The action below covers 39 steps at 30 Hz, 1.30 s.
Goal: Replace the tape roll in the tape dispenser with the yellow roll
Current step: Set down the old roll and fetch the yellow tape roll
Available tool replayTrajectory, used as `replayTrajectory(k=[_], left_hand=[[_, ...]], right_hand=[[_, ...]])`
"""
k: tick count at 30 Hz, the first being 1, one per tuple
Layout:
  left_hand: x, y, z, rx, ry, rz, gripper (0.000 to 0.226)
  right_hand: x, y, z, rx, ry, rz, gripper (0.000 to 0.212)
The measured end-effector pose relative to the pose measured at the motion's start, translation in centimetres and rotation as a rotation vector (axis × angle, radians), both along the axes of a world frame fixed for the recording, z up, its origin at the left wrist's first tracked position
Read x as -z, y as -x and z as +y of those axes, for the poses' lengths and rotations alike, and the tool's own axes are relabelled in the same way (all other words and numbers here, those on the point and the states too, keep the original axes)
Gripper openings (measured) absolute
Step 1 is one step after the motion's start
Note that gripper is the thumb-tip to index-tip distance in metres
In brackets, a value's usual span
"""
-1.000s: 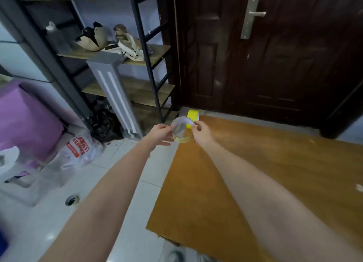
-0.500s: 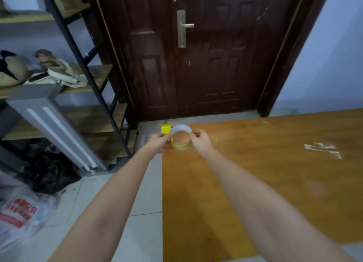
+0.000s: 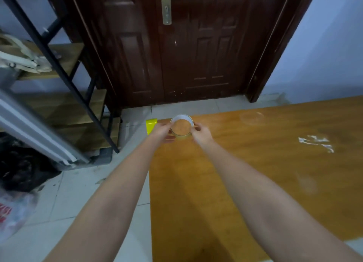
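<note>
Holding a tape roll (image 3: 181, 128) between them, the left hand (image 3: 161, 132) and right hand (image 3: 200, 134) close their fingers on its sides over the far corner of the glossy wooden tabletop (image 3: 255, 163). The ring is round with a white inner core. A yellow block (image 3: 150, 125) sits just left. A dark panelled door (image 3: 186, 45) stands beyond on pale tile floor (image 3: 78, 193).

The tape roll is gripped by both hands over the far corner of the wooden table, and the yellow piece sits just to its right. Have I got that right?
Nearly. The head view shows the yellow piece to the left of the tape roll, beside the left hand, not to its right. The rest stands: both hands, with the right hand opposite, grip the roll over the far corner of the wooden table.
</note>
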State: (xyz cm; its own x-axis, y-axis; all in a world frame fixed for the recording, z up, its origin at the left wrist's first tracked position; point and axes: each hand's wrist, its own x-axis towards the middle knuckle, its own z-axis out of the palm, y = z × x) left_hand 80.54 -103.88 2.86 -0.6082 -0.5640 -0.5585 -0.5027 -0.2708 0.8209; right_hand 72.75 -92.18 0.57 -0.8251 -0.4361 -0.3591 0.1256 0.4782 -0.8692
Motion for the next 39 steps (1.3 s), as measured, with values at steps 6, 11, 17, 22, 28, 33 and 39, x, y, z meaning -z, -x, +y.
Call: replayTrajectory(k=[6, 11, 17, 22, 28, 33, 39], left_hand=[[4.2, 3.3, -0.8, -0.121, -0.054, -0.063, 0.034], [7.1, 5.5, -1.5, -0.169, -0.039, -0.114, 0.038], [8.3, 7.7, -1.8, -0.150, -0.065, -0.198, 0.040], [8.8, 8.6, -1.7, -0.079, 0.002, -0.239, 0.041], [8.5, 8.8, -1.8, -0.021, 0.080, -0.315, 0.042], [7.1, 8.2, -1.5, 0.013, 0.041, -0.388, 0.042], [6.1, 6.3, -0.7, 0.138, 0.015, -0.414, 0.037]], right_hand=[[3.2, 3.2, -2.5, -0.035, -0.067, -0.045, 0.041], [5.8, 5.0, -4.3, -0.058, -0.092, -0.096, 0.038], [7.9, 7.3, -5.2, -0.065, -0.174, -0.126, 0.040], [7.7, 8.0, -5.0, -0.047, -0.212, -0.114, 0.033], [7.0, 8.3, -4.8, -0.055, -0.226, -0.080, 0.035], [6.1, 8.0, -5.1, -0.026, -0.328, 0.080, 0.027], [4.6, 6.1, -5.8, -0.073, -0.415, 0.360, 0.028]])
